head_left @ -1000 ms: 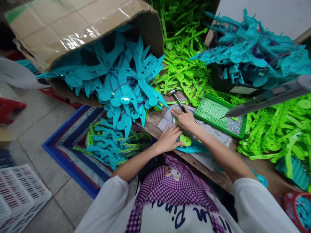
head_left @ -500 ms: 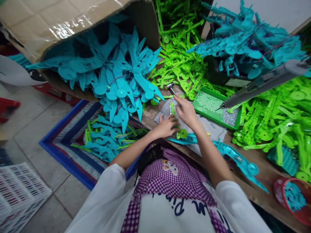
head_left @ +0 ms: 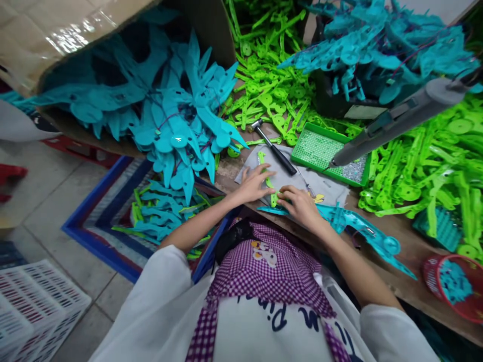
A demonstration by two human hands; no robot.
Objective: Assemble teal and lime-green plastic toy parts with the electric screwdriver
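Note:
A slim lime-green plastic arm piece (head_left: 273, 199) lies on a grey cloth (head_left: 251, 160) at the table's near edge. My left hand (head_left: 255, 186) lies across its middle, fingers and thumb bent onto it. My right hand (head_left: 300, 205) has its thumb and fingers closed at the piece's near end; the fingertips partly hide it. Beyond the hands a hammer (head_left: 277, 151) with a black grip rests on the cloth. A thin screwdriver-like tool (head_left: 306, 183) lies beside it. Just right of my right hand is a long blue plastic part (head_left: 362, 232).
A cardboard box (head_left: 94, 30) spills blue parts at left, above a blue crate (head_left: 98, 246). Green parts (head_left: 264, 90) heap behind. A green tray (head_left: 320, 151) holds small metal bits beneath a hanging grey electric screwdriver (head_left: 392, 120). A red basket (head_left: 433, 281) stands at right.
My right hand has let go of the hammer, leaving it on the cloth, and moved nearer to the green piece's near end. My left hand has shifted slightly. The view has shifted a little.

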